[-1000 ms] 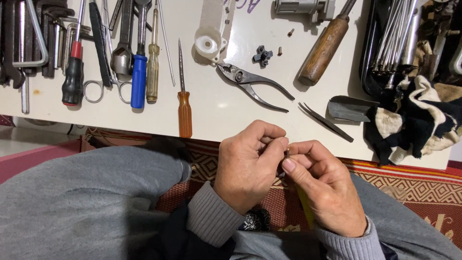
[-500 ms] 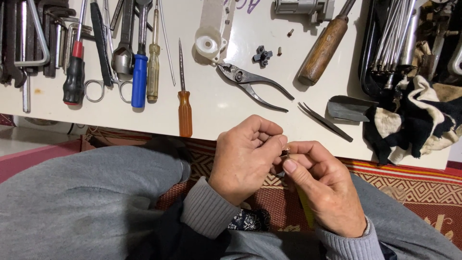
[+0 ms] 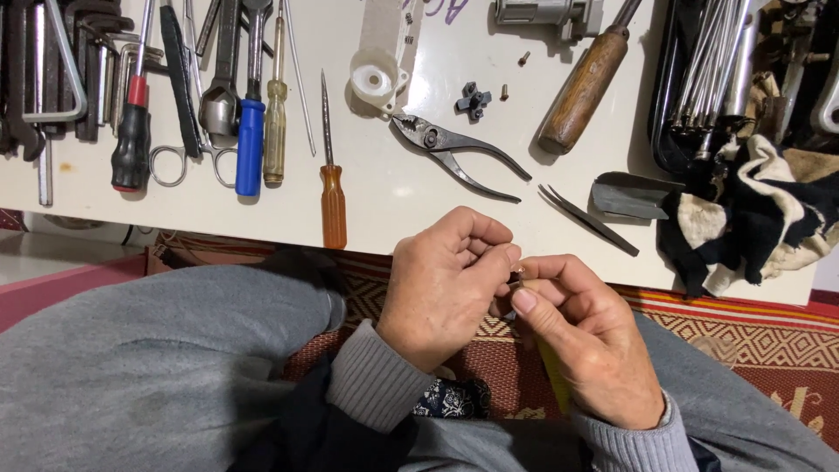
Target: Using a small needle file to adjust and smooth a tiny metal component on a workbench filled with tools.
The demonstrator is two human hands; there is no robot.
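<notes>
Head view: both hands are seen held together over the lap, just below the near edge of a white table [image 3: 393, 201]. The left hand [image 3: 446, 288] is curled, its fingertips pinched on a small dark part [image 3: 516, 278] that is mostly hidden between the fingers. The right hand [image 3: 581, 336] meets it from the other side, with the thumb laid flat and the fingers closed on the same part; a yellowish handle [image 3: 552, 385] is glimpsed under this palm, but whether it is gripped cannot be told. The part is thus held between both hands, off the table, above a patterned red rug [image 3: 743, 323]. Grey sleeves and grey trousers [image 3: 149, 358] are seen around the hands. Nearest the hands on the table, an orange screwdriver [image 3: 332, 205] is laid with its handle at the near edge, pliers [image 3: 459, 153] are laid with their handles spread apart, and tweezers [image 3: 587, 218] are laid to the right of them. A wooden-handled tool [image 3: 581, 92] is set at a slant behind the pliers, and a white plastic piece [image 3: 376, 83] and small dark bits [image 3: 472, 100] are placed farther back. At the far left a row of tools is laid out, among them a blue screwdriver [image 3: 249, 144], scissors [image 3: 179, 162] and a red-and-black screwdriver [image 3: 131, 144]. A black-and-white rag [image 3: 752, 214] is bunched at the right edge.
</notes>
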